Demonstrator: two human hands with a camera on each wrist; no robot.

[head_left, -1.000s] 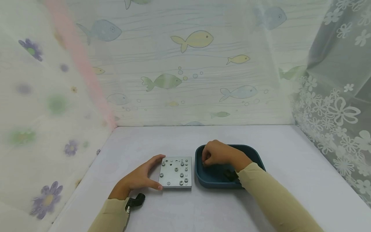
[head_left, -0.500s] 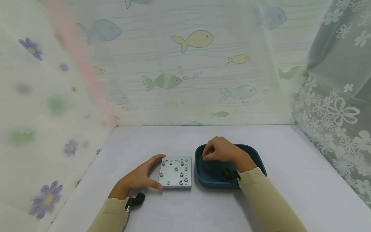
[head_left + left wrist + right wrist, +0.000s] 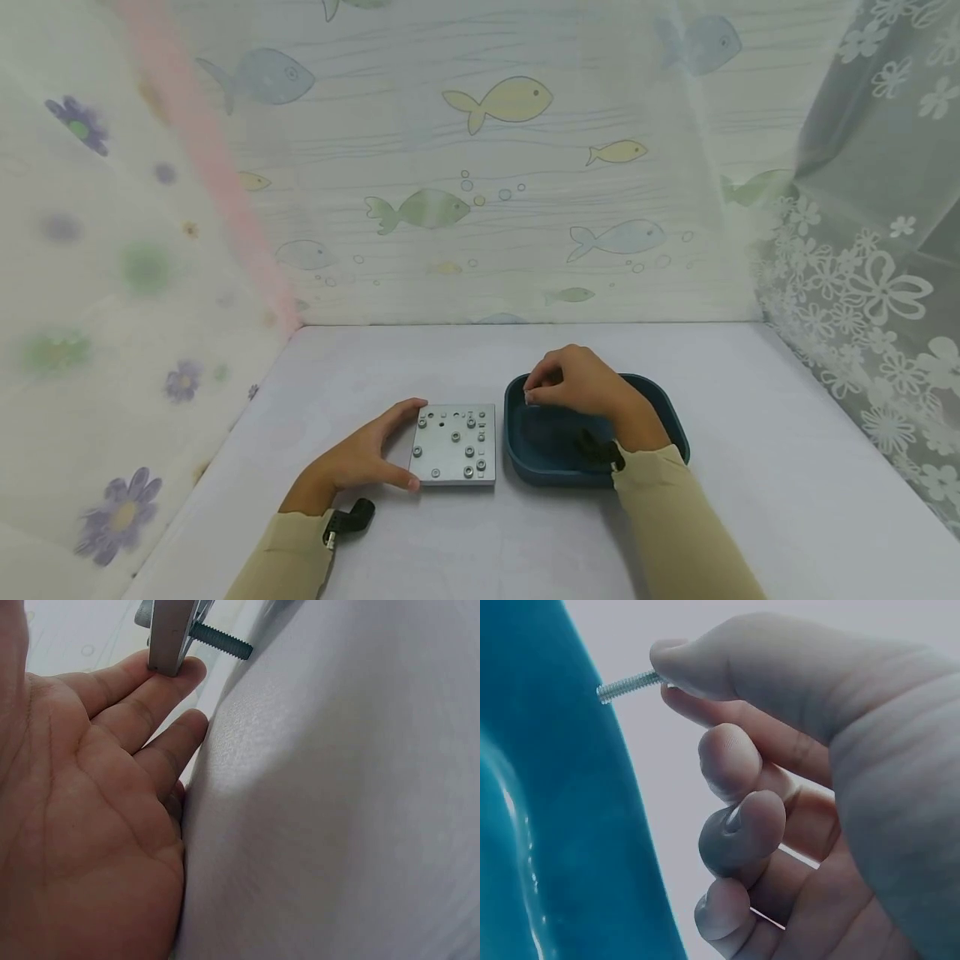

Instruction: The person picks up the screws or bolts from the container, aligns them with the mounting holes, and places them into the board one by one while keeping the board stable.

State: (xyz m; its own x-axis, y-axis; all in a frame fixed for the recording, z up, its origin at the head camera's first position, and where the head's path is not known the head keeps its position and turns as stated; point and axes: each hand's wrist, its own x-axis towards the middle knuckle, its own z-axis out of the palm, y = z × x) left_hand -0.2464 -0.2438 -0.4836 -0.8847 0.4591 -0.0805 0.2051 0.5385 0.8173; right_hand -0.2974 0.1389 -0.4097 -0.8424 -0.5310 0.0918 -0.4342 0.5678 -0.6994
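Observation:
A square silver metal plate (image 3: 441,457) lies on the table, with several socket-head screws and small holes in its top. My left hand (image 3: 356,458) grips the plate's left side, thumb at the near corner and a finger at the far one. In the left wrist view, a threaded screw shank (image 3: 221,640) sticks out below the plate's edge (image 3: 166,645). My right hand (image 3: 581,385) is over the left part of a dark blue tray (image 3: 562,479). It pinches a screw (image 3: 626,686) between thumb and index finger; the screw's head is hidden by the fingertips.
The tray stands just right of the plate, a narrow gap between them. Black wrist cameras sit on both cuffs, the left camera (image 3: 360,515) near the table. Printed curtains (image 3: 480,267) enclose the back and sides of the white table (image 3: 465,550).
My right hand has risen slightly within the tray area and shifted away from me, the screw showing at its fingertips. The left hand and the plate have stayed put.

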